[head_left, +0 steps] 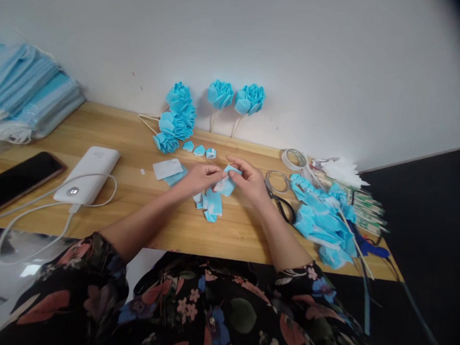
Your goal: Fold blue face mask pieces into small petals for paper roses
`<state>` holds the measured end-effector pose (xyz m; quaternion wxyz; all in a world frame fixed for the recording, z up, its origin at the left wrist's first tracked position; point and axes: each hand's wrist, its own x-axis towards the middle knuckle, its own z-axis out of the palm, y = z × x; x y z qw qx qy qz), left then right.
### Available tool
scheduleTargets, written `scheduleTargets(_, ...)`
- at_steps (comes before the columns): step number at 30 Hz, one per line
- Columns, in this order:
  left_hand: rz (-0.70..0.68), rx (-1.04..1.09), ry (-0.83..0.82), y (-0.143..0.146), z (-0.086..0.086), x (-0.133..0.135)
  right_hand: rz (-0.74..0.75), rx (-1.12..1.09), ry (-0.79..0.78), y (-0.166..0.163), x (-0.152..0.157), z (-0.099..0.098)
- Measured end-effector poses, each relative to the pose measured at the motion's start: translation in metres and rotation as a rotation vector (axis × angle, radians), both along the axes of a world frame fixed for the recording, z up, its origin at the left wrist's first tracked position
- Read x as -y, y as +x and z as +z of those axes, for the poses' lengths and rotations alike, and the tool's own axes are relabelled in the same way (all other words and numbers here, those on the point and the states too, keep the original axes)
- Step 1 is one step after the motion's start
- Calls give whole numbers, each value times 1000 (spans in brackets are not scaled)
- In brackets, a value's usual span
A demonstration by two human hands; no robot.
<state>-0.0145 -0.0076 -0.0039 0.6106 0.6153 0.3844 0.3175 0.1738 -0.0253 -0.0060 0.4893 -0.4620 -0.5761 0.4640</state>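
Between my two hands is a partly folded piece of light-blue paper-like sheet, with a paler side showing. The fingers of my left hand pinch its left edge. On the other side, my right hand grips it between thumb and fingers. Just below them on the table lie several folded blue pieces. Beyond my hands sit small folded blue petals in a row. Flat sheets, one white side up over a blue one, rest left of my left hand.
Blue flowers on sticks lie or lean along the wall. Scissors, tape rolls and crumpled blue material are on the right. A cabled power bank, a phone and stacked masks occupy the left.
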Motion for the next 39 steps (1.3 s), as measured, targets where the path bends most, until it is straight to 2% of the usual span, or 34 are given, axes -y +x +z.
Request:
scheduleTargets(9, 43, 27, -71, 0, 6, -3, -199, -61, 60, 6, -7, -2)
scheduleTargets(20, 226, 7, -59, 0, 18, 1, -248, -57, 53, 6, -6, -1)
scheduleTargets(26, 160, -11, -106, 1, 17, 1, -253, -39, 56, 6, -5, 1)
scheduleTargets(34, 162, -2, -51, 0, 2, -1, -238, -99, 57, 3, -3, 5)
scheduleTargets(39, 94, 59, -87, 0, 4, 0, -218, -117, 48, 3, -3, 4)
